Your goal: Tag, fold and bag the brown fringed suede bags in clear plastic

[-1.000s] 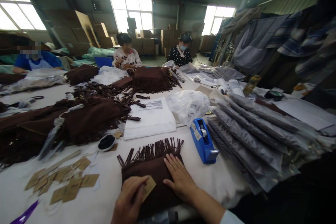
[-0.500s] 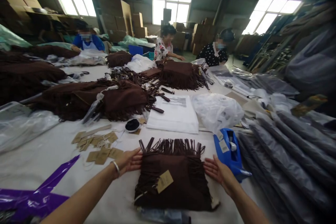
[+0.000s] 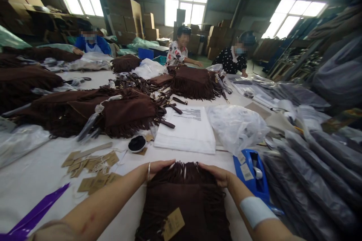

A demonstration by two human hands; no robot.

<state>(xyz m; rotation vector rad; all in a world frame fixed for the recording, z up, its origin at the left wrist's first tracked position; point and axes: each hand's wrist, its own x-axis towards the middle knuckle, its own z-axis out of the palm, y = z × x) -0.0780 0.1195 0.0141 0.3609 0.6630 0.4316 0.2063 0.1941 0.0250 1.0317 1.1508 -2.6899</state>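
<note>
Head view: both hands now up at the far, fringed edge of the folded brown garment (image 3: pixel 186 199), no longer flat on the table at its sides as half a second ago. Left hand (image 3: pixel 158 166) curled over the left corner of the fringe, fingers closed down on the tassels. Right hand (image 3: pixel 216 175) cupped over the right corner, likewise gripping fringe. Garment lying on the white table (image 3: pixel 34 184) directly in front, between the forearms, with a paper tag (image 3: pixel 173 225) on its near face. Judging by the shift, done squaring the sides and taking hold of the top edge, probably to tuck or fold the fringe. Blue tape dispenser (image 3: pixel 251 175) just right of the right wrist; loose tags (image 3: pixel 93 165) to the left; stack of white sheets (image 3: pixel 186 130) beyond; co-workers seated at the far end.
</note>
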